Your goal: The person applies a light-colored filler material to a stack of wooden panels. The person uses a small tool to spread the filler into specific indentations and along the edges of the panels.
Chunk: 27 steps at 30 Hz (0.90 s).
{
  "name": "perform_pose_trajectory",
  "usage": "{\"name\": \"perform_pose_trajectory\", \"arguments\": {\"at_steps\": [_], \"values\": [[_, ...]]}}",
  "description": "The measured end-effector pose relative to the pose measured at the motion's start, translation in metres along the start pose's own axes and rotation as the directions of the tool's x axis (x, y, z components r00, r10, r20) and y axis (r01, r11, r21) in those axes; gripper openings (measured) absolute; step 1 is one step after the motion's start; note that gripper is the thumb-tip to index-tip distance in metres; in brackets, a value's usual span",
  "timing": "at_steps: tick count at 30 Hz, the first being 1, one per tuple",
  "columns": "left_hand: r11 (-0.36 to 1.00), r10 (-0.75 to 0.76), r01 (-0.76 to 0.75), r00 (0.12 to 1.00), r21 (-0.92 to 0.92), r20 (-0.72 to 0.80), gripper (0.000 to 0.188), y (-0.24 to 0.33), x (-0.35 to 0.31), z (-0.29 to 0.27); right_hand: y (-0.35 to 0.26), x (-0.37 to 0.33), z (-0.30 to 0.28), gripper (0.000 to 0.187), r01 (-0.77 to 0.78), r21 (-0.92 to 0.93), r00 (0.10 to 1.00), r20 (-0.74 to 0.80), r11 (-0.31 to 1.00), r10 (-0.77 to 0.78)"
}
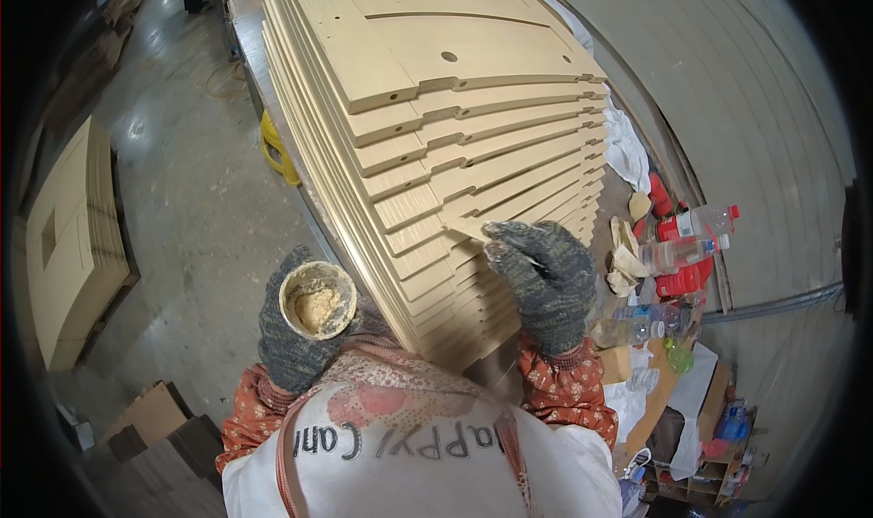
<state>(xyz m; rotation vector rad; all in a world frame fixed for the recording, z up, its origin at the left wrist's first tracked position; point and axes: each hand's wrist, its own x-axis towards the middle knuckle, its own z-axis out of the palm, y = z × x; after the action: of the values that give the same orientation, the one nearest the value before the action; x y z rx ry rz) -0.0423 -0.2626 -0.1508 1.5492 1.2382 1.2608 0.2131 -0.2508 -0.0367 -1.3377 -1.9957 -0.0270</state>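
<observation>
My left hand [296, 336], in a dark grey knit glove, is wrapped round a small cup [289, 301] smeared on its rim. Inside lies a beige paste [316, 309] like wood filler. My right hand [546, 281], gloved alike, pinches a small flat pale piece [467, 231] shaped like a scraper blade. Its tip is at the notched edges of stacked cream-coloured boards [446, 109], touching or just above them; I cannot tell which. The boards are fanned like steps, with notches and small holes along their near edges.
Plastic bottles [680, 254], several with red caps or labels, crowd the right side beside a crumpled pale cloth [626, 261]. A yellow coiled strap or hose [275, 150] hangs at the stack's left. More boards [77, 245] stand on the floor at far left.
</observation>
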Motion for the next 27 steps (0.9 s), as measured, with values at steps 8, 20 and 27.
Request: {"name": "perform_pose_trajectory", "arguments": {"at_steps": [8, 20, 27], "values": [[0.997, 0.051, -0.052, 0.999, 0.057, 0.003, 0.075, -0.007, 0.0, -0.002, -0.001, -0.018, 0.003, 0.018, -0.094, 0.039, 0.992, -0.079, 0.995, 0.097], [0.998, 0.057, -0.058, 0.998, 0.011, 0.013, 0.076, -0.008, 0.004, 0.001, 0.012, -0.046, 0.005, 0.016, -0.356, 0.103, 0.915, -0.164, 0.929, 0.369], [0.993, 0.083, -0.091, 0.992, 0.081, 0.098, 0.075, -0.009, 0.002, -0.003, 0.0, -0.052, 0.009, 0.013, -0.373, 0.082, 0.915, -0.131, 0.924, 0.381]]}}
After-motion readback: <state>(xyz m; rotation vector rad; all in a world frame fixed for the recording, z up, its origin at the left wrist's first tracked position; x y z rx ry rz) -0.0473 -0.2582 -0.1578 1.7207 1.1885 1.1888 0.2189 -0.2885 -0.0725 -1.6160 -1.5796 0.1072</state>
